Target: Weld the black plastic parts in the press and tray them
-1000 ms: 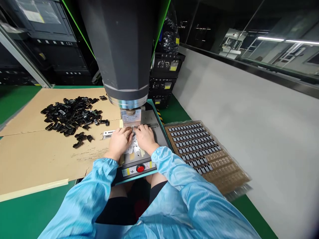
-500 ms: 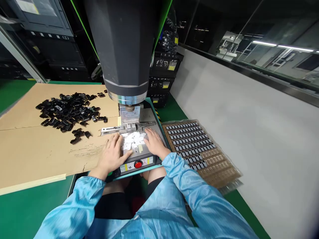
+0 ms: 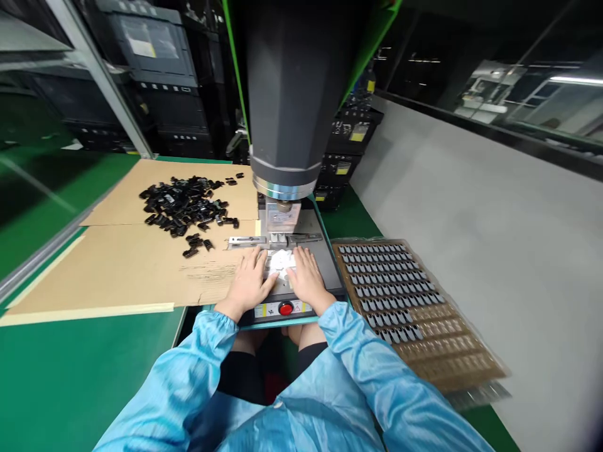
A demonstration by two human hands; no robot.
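Note:
My left hand (image 3: 249, 280) lies flat on the metal machine bed (image 3: 326, 263), fingers stretched forward, at the left edge of a small heap of white pieces (image 3: 281, 260). On the heap's right side rests my right hand (image 3: 308, 277), also flat with its fingers extended. Both hands touch or partly cover the white pieces, so the heap's edges are hidden. Just beyond the fingertips is a metal fixture (image 3: 277, 239), under the dark press head (image 3: 287, 94) with a clear block below it. A red button (image 3: 286, 308) sits on the machine's front, between my wrists.
Black plastic clips (image 3: 183, 204) lie piled on cardboard (image 3: 127, 267) at left. A brown tray (image 3: 452, 358) on the right holds rows of small grey parts (image 3: 386, 276). Dark crates (image 3: 346, 141) are stacked behind the press, and a white wall (image 3: 447, 207) runs along the right.
The view has swung left, so everything sits further right in the picture. My hands have come closer together, and the white pieces between them are gathered into a narrower heap.

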